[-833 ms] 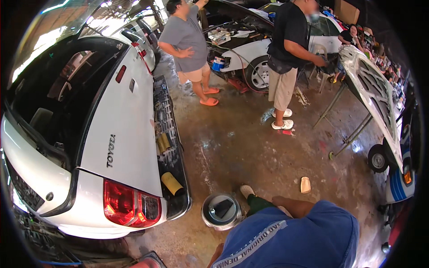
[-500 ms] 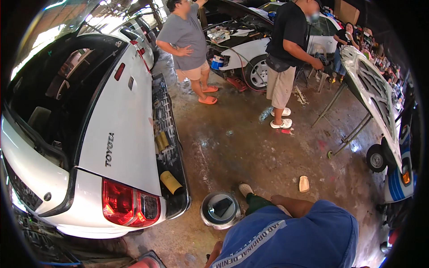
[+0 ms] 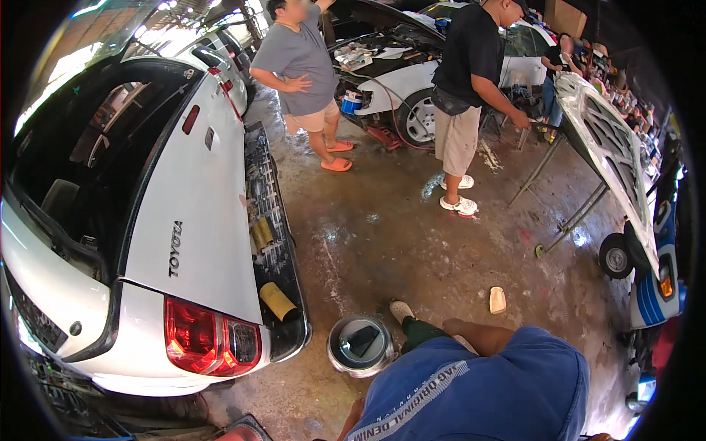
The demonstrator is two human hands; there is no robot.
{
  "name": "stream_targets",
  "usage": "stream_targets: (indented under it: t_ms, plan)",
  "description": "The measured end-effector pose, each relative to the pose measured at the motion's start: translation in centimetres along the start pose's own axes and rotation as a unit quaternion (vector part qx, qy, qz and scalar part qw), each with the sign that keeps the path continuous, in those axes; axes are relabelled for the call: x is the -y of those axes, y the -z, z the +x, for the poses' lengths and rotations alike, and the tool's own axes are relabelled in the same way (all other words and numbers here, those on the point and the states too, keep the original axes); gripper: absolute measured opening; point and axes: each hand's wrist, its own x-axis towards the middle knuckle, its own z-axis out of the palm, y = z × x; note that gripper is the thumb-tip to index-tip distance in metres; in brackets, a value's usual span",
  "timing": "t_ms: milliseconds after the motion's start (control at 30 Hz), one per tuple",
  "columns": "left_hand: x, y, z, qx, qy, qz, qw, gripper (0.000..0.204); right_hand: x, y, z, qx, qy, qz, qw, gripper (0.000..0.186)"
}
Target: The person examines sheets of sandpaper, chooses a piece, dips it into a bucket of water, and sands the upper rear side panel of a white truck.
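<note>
A blue shirt [image 3: 478, 397] with a pale printed stripe fills the lower edge. A bare limb [image 3: 482, 336] crosses at its upper side, and a strip of bare skin [image 3: 353, 420] shows at its left. I make out no fingers, and both my hands are out of sight. Beyond the shirt, a green trouser leg [image 3: 423, 333] ends in a light shoe [image 3: 401, 310]. A round metal bucket [image 3: 368, 370] stands beside that leg, holding a dark flat piece [image 3: 363, 339]. Just left of it, a yellow roll [image 3: 278, 301] lies on the dark rear bumper [image 3: 298, 334].
A white vehicle [image 3: 187, 220] takes up the left side. A pale block [image 3: 497, 300] lies on the wet floor. People in grey [image 3: 298, 70] and black [image 3: 467, 62] stand near an open-hooded car [image 3: 401, 95]. At right, a car hood panel [image 3: 618, 162] rests on a stand [image 3: 544, 170].
The view has shifted slightly, moving most things a little left. The person in black has lowered their head and moved their hand beside the panel's stand. The bucket and yellow roll stay in place.
</note>
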Motion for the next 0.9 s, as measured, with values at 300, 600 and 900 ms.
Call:
stream_targets:
  t_ms: [300, 600, 900]
  plan:
    - [-0.8, 0.0, -0.2, -0.014, 0.048, 0.029, 0.998, 0.042, -1.1, -1.4, 0.1, -0.004, -0.002, -0.004, 1.000, 0.029]
    - [-1.7, -0.1, 0.9, -0.013, 0.058, 0.032, 0.998, 0.040, -1.5, 0.1, -2.0, -0.034, -0.035, 0.030, 0.998, 0.033]
    - [-3.2, -0.7, 1.5, -0.027, 0.087, 0.040, 0.995, 0.038, -3.4, 1.5, -0.9, -0.027, 0.015, -0.034, 0.999, 0.026]
